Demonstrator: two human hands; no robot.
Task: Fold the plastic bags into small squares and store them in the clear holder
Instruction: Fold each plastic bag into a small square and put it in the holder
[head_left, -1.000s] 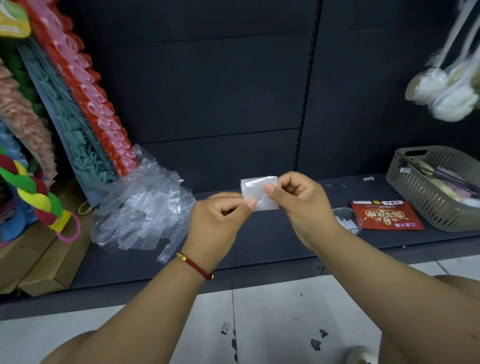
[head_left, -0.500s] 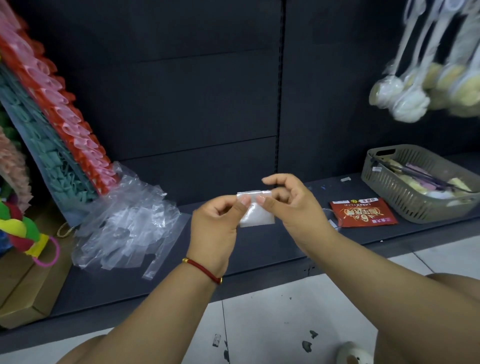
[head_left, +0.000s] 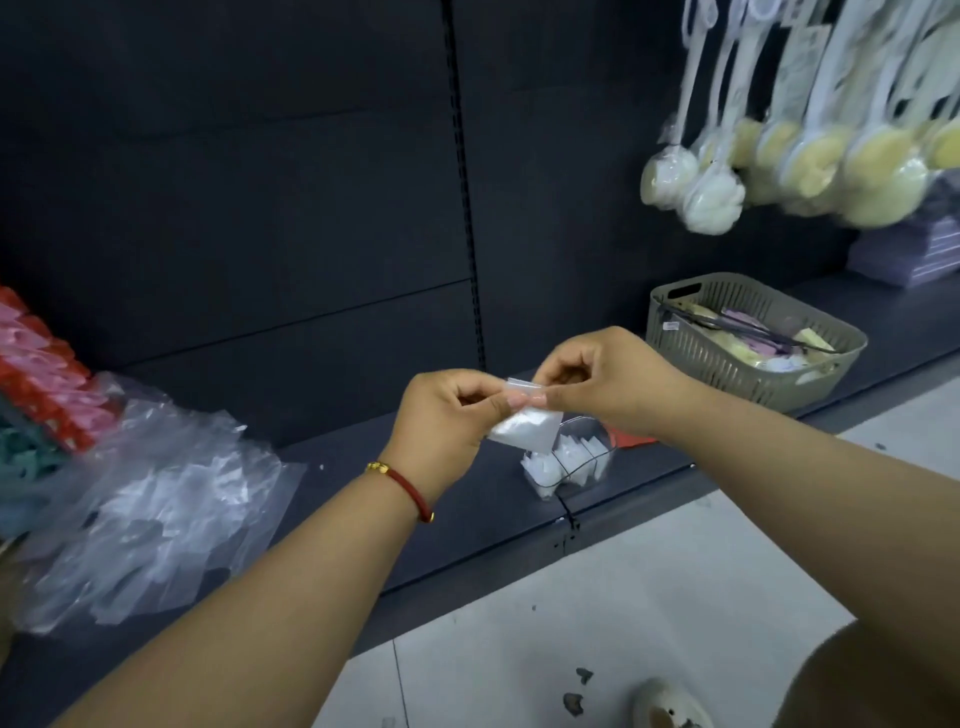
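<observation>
1. Two hands meet in mid-air above the dark shelf (head_left: 363, 467), both pinching the top edge of one folded plastic bag (head_left: 524, 428).
2. The left hand (head_left: 441, 415), with a red cord bracelet (head_left: 408, 486) at its wrist, nips the bag's upper left corner between thumb and forefinger, the other fingers curled in.
3. The right hand (head_left: 602, 382) pinches the upper right part of the same edge, its fingers curled as well.
4. The bag is a small whitish squarish packet that hangs down from the pinched edge, tilted so that its lower edge slopes down to the right; its long axis runs roughly left to right.
5. The clear holder (head_left: 571, 462) stands on the shelf right below the bag, apart from it, with several folded white squares standing upright inside.
6. A loose heap of clear plastic bags (head_left: 150, 499) lies on the shelf well to the left.
7. A grey-green slotted basket (head_left: 748, 348) sits on the shelf to the right, and pale long-handled bath sponges (head_left: 831, 171) hang above it.
</observation>
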